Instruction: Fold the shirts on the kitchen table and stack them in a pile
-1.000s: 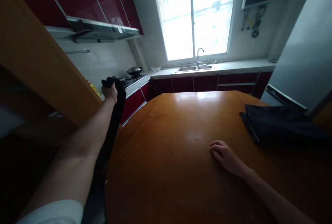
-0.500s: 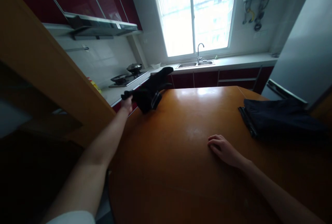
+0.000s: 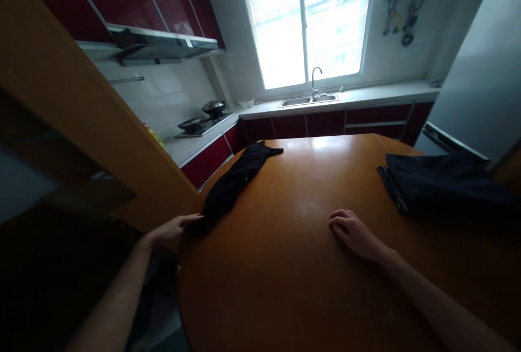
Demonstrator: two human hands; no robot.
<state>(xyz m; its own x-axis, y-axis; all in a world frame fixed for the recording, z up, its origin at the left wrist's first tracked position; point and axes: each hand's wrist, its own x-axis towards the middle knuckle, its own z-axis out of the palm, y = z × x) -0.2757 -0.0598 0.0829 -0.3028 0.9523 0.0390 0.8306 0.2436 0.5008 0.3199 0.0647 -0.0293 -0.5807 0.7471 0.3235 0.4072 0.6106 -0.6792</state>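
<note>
A black garment [image 3: 234, 181] lies stretched out along the left edge of the wooden table [image 3: 301, 243], its narrow far end pointing toward the window. My left hand [image 3: 175, 228] is at the garment's near end, fingers stretched out and touching the cloth at the table's edge. On the table's right half rests my right hand [image 3: 354, 232], its fingers loosely bent with a gap at the thumb and nothing in them. Further right lies a folded dark garment [image 3: 443, 183], apart from that hand.
Beyond the table runs a counter with a sink [image 3: 309, 100] below a window. A stove [image 3: 205, 125] with a lidded pan [image 3: 214, 106] stands at the left, under a range hood [image 3: 163, 48]. A wooden post [image 3: 122, 124] rises close to my left arm.
The black garment, held up in the air by my left hand before, now lies on the table's left side. My left hand has come down and nearer to me. The right hand stays put.
</note>
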